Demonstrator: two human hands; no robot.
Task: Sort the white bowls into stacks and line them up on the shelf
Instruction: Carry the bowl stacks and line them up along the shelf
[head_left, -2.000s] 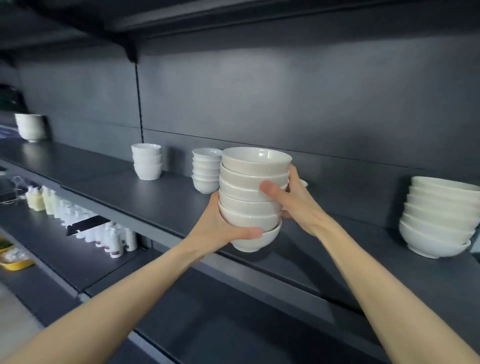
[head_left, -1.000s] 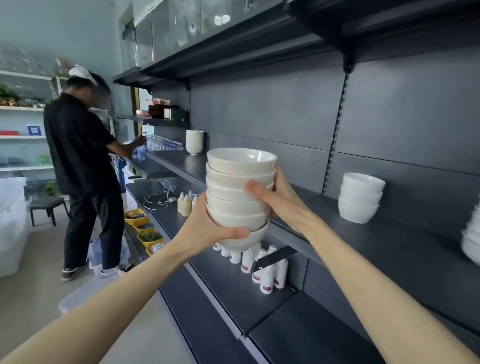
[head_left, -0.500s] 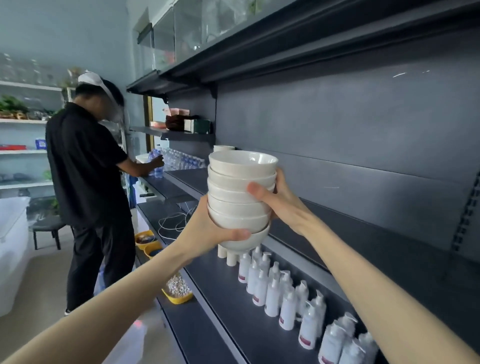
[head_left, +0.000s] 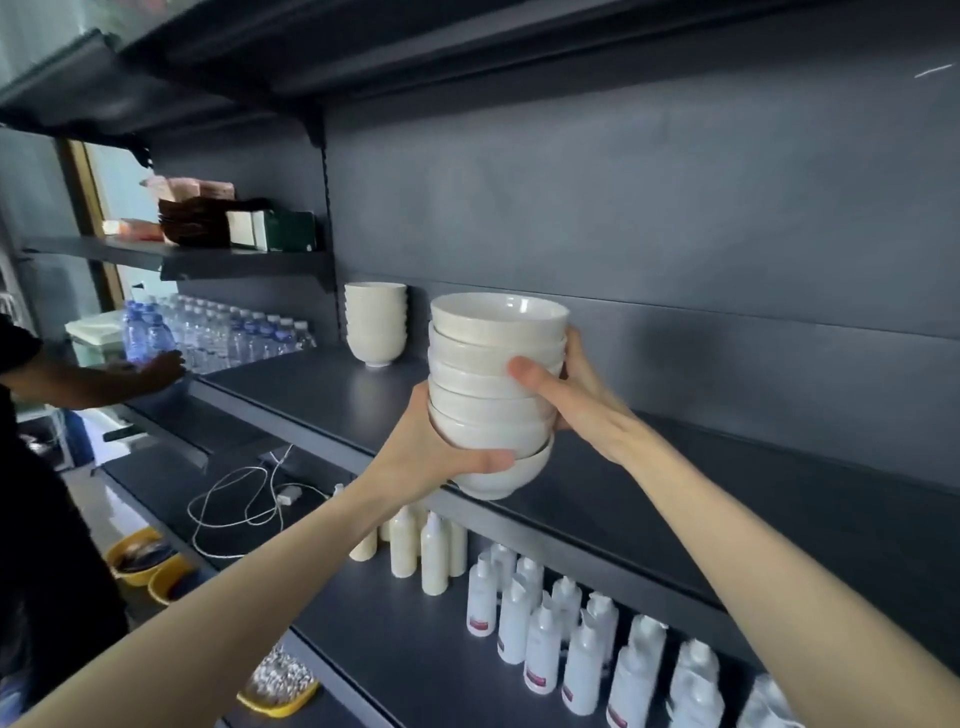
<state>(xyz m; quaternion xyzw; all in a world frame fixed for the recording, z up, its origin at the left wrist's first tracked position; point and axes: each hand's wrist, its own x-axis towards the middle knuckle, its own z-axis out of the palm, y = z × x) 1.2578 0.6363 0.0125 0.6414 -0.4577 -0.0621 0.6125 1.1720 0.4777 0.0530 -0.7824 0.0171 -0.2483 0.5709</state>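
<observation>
Bowls are held as one nested stack (head_left: 496, 395), gripped between both hands and lifted clear of the shelf (head_left: 322, 384), above its front edge. The left hand (head_left: 431, 452) is wrapped under and around the lower bowls, with its thumb pressed across the front near the base. The right hand (head_left: 576, 400) is clasped against the far side of the stack, its thumb laid over the middle rims. Neither hand is free; both are closed on the stack.

The stack's long axis is seen to run roughly upright, tilted only slightly. The bare stretch of shelf lies just beyond and below the hands, and a second stack of bowls (head_left: 375, 325) is already set down beyond the hands and to their left, against the back panel. The left hand is the nearer of the two to that standing stack, so a move forward and leftward is judged to be what lining up calls for, with the base kept level as it is lowered.

Counted: six bowls are made out in the held stack, though the lower rims are partly covered by fingers. Some five or six appear in the standing stack; its rims are too soft for certainty. Two stacks are in view in all.
</observation>
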